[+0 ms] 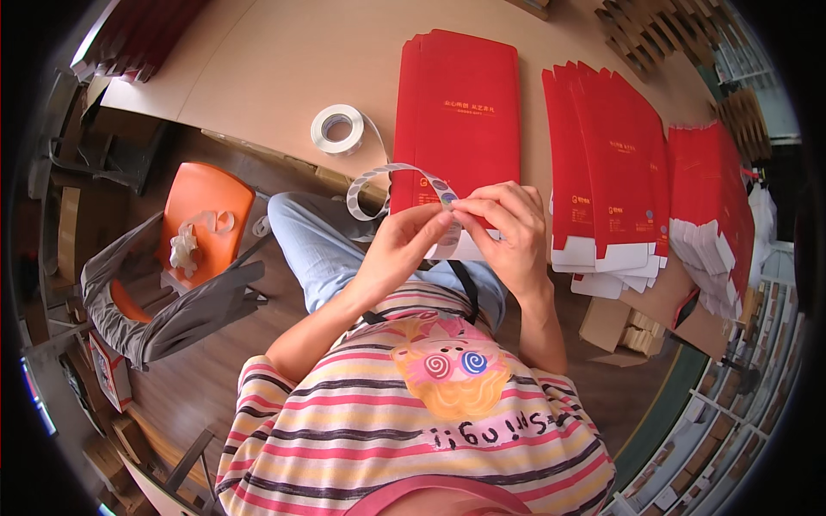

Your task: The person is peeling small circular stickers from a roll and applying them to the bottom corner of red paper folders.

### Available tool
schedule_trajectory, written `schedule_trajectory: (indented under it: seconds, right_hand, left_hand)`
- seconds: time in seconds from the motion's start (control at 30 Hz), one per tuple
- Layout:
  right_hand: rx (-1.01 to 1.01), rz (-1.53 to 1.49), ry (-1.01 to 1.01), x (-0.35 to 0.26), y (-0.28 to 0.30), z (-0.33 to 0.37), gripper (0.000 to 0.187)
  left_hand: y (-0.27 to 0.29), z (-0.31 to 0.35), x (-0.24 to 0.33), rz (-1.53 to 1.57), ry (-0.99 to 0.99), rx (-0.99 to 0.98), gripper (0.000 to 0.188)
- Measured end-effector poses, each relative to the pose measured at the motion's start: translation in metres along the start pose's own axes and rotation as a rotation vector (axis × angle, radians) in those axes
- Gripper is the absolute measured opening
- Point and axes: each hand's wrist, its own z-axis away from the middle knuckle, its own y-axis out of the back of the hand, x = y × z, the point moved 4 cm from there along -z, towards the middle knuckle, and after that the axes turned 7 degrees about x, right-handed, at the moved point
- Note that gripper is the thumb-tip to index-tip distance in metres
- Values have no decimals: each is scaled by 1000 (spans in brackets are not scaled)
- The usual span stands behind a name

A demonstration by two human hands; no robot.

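Note:
My left hand (408,246) pinches the end of a pale sticker strip (356,186) between thumb and fingers. Against it, the thumb and forefinger of my right hand (509,230) close on a small shiny round sticker (446,199); whether it is still stuck to the strip I cannot tell. From my hands the strip loops left over the table edge and runs back to a white roll (337,130) lying on the table. Just beyond my hands lies a stack of flat red cartons (456,103), its near end partly hidden by them.
More flat red cartons (607,155) with white flaps lie fanned to the right, beside another red stack (707,198). An orange chair (203,219) with scraps of backing strip on it stands left. An open cardboard box (615,328) sits low at right, near shelving (731,404).

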Motion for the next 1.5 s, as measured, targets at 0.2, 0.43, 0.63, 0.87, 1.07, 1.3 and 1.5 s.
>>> schedule_trajectory:
  seconds: [0.2, 0.43, 0.63, 0.87, 1.07, 1.3, 1.5]
  right_hand:
    - [120, 185, 212, -5, -15, 15, 19]
    - [196, 302, 321, -5, -20, 33, 18]
    - [151, 129, 191, 2, -23, 26, 21]
    - [-89, -351, -511, 74, 23, 7, 14]
    - [-622, -273, -594, 123, 6, 2, 18]
    - [-624, -238, -613, 122, 4, 6, 20]
    - [-541, -59, -557, 109, 2, 6, 20]
  left_hand:
    - [10, -27, -11, -323, -124, 173, 51]
    - [10, -26, -12, -114, -13, 202, 44]
    - [12, -26, -17, -79, 2, 187, 47]
    - [14, -26, -14, -143, -64, 146, 42]
    - [14, -26, -21, -286, -75, 102, 40]
    - [15, -25, -24, -258, -167, 154, 35]
    - [16, -24, -23, -285, -57, 106, 39]
